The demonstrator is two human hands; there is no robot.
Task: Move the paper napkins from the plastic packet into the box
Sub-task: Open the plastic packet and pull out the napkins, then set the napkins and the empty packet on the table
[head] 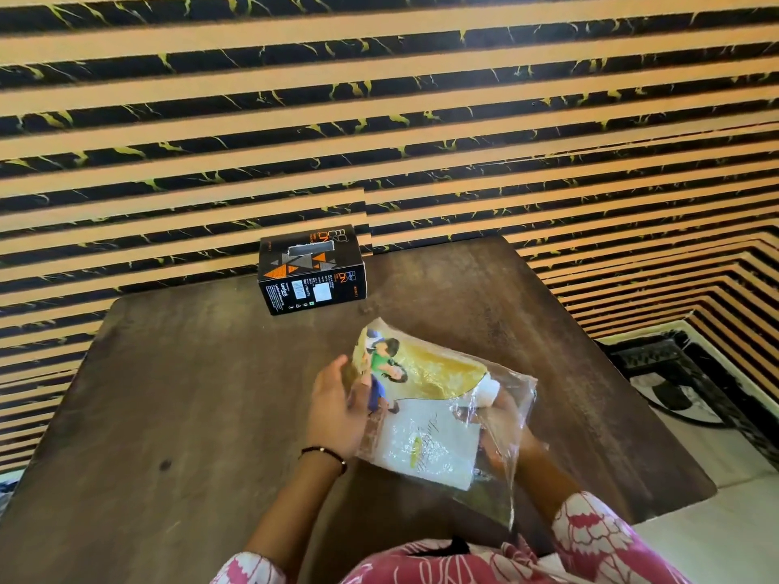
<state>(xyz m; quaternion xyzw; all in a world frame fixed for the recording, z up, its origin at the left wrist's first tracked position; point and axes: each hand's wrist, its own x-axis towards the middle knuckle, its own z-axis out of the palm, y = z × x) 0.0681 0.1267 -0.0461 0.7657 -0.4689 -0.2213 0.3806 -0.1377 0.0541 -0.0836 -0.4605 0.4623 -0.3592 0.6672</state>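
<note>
A clear plastic packet (438, 398) with a yellow printed picture is held above the wooden table (189, 394). Inside it lies a stack of white paper napkins (425, 448). My left hand (337, 408) grips the packet's left edge, thumb on top. My right hand (501, 415) is inside or behind the packet and shows only through the plastic, fingers closed near the napkins. A black box (312, 271) with orange triangles and a slot in its top stands at the table's far edge, apart from both hands.
A wall of black-and-tan stripes (379, 120) rises right behind the table. To the right, beyond the table's edge, a dark patterned stand (674, 373) sits on a pale floor. Pink-and-white sleeves fill the bottom.
</note>
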